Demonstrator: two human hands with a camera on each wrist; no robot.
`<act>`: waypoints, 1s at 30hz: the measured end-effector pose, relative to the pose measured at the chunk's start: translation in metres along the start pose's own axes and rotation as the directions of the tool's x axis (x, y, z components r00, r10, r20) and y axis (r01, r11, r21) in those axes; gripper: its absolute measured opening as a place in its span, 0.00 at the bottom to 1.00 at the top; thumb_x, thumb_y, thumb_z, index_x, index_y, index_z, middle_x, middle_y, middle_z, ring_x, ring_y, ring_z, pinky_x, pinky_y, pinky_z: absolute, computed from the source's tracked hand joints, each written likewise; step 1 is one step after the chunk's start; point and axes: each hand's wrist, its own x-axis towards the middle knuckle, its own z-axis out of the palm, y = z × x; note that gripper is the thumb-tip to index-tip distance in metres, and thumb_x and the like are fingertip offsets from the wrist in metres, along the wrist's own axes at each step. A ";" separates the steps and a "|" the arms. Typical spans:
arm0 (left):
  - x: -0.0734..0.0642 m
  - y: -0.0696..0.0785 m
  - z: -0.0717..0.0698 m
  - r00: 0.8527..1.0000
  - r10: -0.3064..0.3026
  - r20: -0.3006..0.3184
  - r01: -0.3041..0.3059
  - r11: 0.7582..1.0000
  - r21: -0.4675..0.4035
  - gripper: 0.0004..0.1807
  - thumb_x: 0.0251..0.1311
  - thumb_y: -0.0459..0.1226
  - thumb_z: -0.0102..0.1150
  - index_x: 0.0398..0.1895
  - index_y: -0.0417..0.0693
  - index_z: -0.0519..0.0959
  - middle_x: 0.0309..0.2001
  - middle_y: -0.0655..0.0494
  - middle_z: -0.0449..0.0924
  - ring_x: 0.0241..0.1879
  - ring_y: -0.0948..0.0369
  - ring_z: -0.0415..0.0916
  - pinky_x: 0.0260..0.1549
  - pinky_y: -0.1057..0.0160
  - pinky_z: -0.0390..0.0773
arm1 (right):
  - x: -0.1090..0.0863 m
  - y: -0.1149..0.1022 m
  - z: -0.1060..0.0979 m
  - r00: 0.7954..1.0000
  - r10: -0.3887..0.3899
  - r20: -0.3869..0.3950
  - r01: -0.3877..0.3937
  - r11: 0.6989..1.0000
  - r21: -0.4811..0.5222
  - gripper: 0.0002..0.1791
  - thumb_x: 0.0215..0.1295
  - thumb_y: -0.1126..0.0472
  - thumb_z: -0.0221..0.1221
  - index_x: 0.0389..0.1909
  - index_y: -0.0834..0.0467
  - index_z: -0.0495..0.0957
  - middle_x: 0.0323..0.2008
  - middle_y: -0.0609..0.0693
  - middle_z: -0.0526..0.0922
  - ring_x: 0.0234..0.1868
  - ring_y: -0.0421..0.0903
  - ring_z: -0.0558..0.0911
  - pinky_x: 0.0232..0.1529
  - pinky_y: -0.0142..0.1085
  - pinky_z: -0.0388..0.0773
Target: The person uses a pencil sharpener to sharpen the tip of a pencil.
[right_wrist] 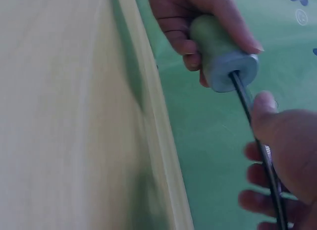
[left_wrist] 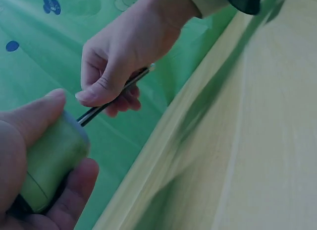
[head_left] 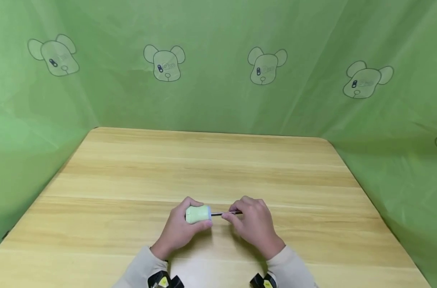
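My left hand (head_left: 180, 226) grips a light-green pencil sharpener (head_left: 196, 215) with a pale blue end face, thumb on the near side and fingers round the far side. A thin dark pencil (head_left: 217, 214) with a silvery stripe runs into the hole in that face; the end inside is hidden. The thumb and fingers of my right hand (head_left: 254, 222) pinch the pencil. In the left wrist view the pencil's pale free end (left_wrist: 152, 67) sticks out past the right hand. The right wrist view shows the sharpener's blue-grey face (right_wrist: 222, 74) around the pencil.
Both hands are above the near part of a light wooden table (head_left: 218, 168). A green curtain (head_left: 218, 104) printed with bear heads surrounds its back and sides. Black devices (head_left: 164, 280) are worn at both wrists, over pale sleeves (head_left: 140, 266).
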 end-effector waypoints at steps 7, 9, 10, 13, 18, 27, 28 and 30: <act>0.002 0.002 -0.002 0.993 -0.114 -0.028 0.108 0.980 -0.167 0.23 0.49 0.37 0.74 0.46 0.39 0.75 0.32 0.47 0.77 0.23 0.55 0.77 0.21 0.60 0.81 | -0.001 0.003 0.010 0.959 -0.180 -0.217 0.155 0.980 -0.127 0.19 0.35 0.47 0.77 0.24 0.55 0.83 0.21 0.43 0.77 0.17 0.36 0.68 0.19 0.28 0.68; 0.002 0.003 -0.002 0.991 -0.133 0.002 0.130 0.969 -0.210 0.23 0.51 0.36 0.73 0.47 0.37 0.73 0.31 0.46 0.77 0.21 0.54 0.78 0.21 0.58 0.83 | -0.002 0.004 0.013 0.941 -0.227 -0.252 0.192 0.969 -0.154 0.18 0.44 0.44 0.73 0.20 0.54 0.82 0.18 0.41 0.73 0.14 0.33 0.60 0.14 0.23 0.58; 0.001 0.003 -0.002 0.990 -0.138 0.018 0.138 0.966 -0.218 0.23 0.51 0.37 0.72 0.47 0.36 0.73 0.31 0.46 0.78 0.21 0.55 0.78 0.22 0.56 0.83 | -0.003 0.005 0.014 0.931 -0.249 -0.265 0.210 0.963 -0.168 0.19 0.50 0.42 0.69 0.18 0.53 0.81 0.17 0.40 0.70 0.13 0.31 0.56 0.12 0.21 0.53; 0.002 0.002 -0.003 0.988 -0.140 0.066 0.152 0.959 -0.239 0.24 0.52 0.37 0.71 0.47 0.34 0.72 0.31 0.44 0.78 0.22 0.55 0.79 0.25 0.54 0.85 | -0.005 0.005 0.017 0.916 -0.292 -0.276 0.249 0.952 -0.181 0.26 0.63 0.36 0.57 0.16 0.52 0.78 0.16 0.39 0.66 0.14 0.27 0.50 0.12 0.17 0.44; 0.002 -0.004 -0.006 0.992 -0.075 0.105 0.091 0.983 -0.161 0.23 0.50 0.38 0.73 0.47 0.39 0.74 0.33 0.46 0.77 0.25 0.56 0.78 0.25 0.57 0.84 | -0.008 0.001 0.010 0.991 -0.119 -0.055 0.120 0.993 0.007 0.19 0.55 0.45 0.69 0.15 0.49 0.75 0.17 0.36 0.67 0.15 0.26 0.54 0.11 0.19 0.51; 0.001 -0.006 -0.004 0.990 0.105 0.090 -0.106 0.994 0.012 0.22 0.46 0.39 0.76 0.44 0.46 0.78 0.37 0.52 0.78 0.29 0.58 0.73 0.24 0.64 0.77 | -0.003 -0.001 -0.003 0.941 0.165 0.295 -0.226 0.956 0.187 0.13 0.54 0.54 0.71 0.16 0.50 0.78 0.15 0.37 0.71 0.16 0.33 0.66 0.16 0.29 0.66; 0.002 -0.006 -0.003 0.994 0.084 0.071 -0.085 0.996 0.010 0.22 0.47 0.39 0.76 0.44 0.46 0.78 0.36 0.52 0.78 0.29 0.58 0.73 0.23 0.64 0.77 | -0.004 0.000 -0.001 0.967 0.137 0.213 -0.167 0.978 0.128 0.12 0.52 0.52 0.72 0.18 0.49 0.80 0.16 0.37 0.73 0.17 0.34 0.69 0.20 0.31 0.70; 0.002 -0.005 -0.002 0.999 0.038 0.032 -0.038 0.999 -0.005 0.22 0.47 0.39 0.76 0.45 0.45 0.78 0.34 0.51 0.77 0.28 0.58 0.72 0.22 0.65 0.77 | -0.006 0.002 0.004 0.996 0.071 0.049 -0.071 0.997 0.005 0.12 0.46 0.49 0.75 0.23 0.49 0.83 0.19 0.38 0.76 0.21 0.35 0.72 0.25 0.34 0.72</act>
